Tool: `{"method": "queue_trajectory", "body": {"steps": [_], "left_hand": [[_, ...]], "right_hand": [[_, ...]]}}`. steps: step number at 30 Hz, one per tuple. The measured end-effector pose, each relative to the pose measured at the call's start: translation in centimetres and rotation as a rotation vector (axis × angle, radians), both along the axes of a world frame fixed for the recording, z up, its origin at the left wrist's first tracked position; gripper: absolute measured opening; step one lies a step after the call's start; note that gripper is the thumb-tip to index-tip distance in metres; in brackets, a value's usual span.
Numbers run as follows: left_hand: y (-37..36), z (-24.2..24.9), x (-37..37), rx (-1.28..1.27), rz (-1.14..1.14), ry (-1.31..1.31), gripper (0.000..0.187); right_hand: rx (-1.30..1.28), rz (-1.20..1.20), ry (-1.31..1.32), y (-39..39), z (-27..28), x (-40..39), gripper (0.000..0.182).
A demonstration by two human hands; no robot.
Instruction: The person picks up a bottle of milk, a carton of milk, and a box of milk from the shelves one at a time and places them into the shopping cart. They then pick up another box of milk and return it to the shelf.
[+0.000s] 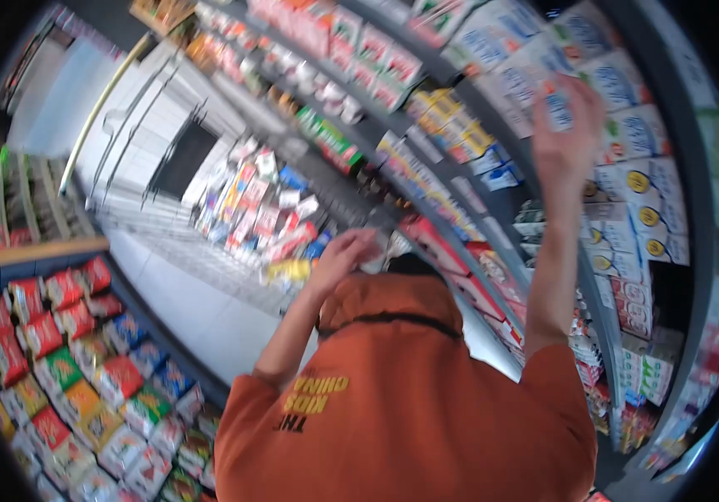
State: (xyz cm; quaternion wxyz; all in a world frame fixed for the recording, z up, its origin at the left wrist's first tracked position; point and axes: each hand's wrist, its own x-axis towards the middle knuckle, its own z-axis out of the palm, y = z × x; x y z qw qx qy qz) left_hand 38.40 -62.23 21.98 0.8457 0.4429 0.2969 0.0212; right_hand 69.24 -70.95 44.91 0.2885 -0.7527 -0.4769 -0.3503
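My right hand (570, 125) is raised to the upper shelf at the right, with its fingers curved around a small white and blue package (558, 110). Motion blur hides the exact grip. Around it stand rows of white and blue packages (514, 84). My left hand (347, 255) hangs lower, in front of the orange shirt (409, 402), with its fingers loosely bent and nothing visible in them. Beyond the left hand lies a heap of mixed packages (250, 209) in red, white, blue and yellow.
A white wire frame with a yellow bar (96, 121) stands at the upper left. Bagged snacks (83, 376) in several colours fill a rack at the lower left. Yellow boxes (451, 125) line a middle shelf. White boxes with yellow circles (648, 217) sit at the right.
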Motion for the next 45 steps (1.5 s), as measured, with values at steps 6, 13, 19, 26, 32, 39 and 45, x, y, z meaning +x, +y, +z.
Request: {"method": "queue_trajectory", "body": {"steps": [6,13,19,26,32,39,45], "left_hand": [[0.4,-3.0,-2.3,0.035,0.038,0.11,0.039],[0.0,-6.1,-3.4,0.002,0.032,0.202,0.036],[0.6,-8.2,-3.7,0.165,0.077,0.245,0.035],[1.7,-9.7,-5.1,0.355,0.028,0.321,0.037],[0.4,-14.8,-15.4,1.1,-0.313,0.614,0.056],[-0.4,-16.1,-20.2,0.957,-0.568,0.715,0.069],[-0.9,-18.0,-19.7,0.902,-0.553,0.618,0.058]], "right_hand": [[-0.026,0.067,0.085,-1.5,-1.8,-5.0,0.018],[-0.08,0.178,0.297,-1.0,-4.1,-6.3,0.01],[-0.129,0.162,0.396,-1.2,-5.0,-6.7,0.009],[-0.106,0.164,0.505,-1.0,-6.6,-6.6,0.012],[-0.176,0.117,0.604,-1.5,-6.4,-6.8,0.009],[-0.185,0.098,0.708,-2.8,-7.9,-6.8,0.01],[-0.22,0.057,0.741,-3.2,-8.0,-7.3,0.012]]}}
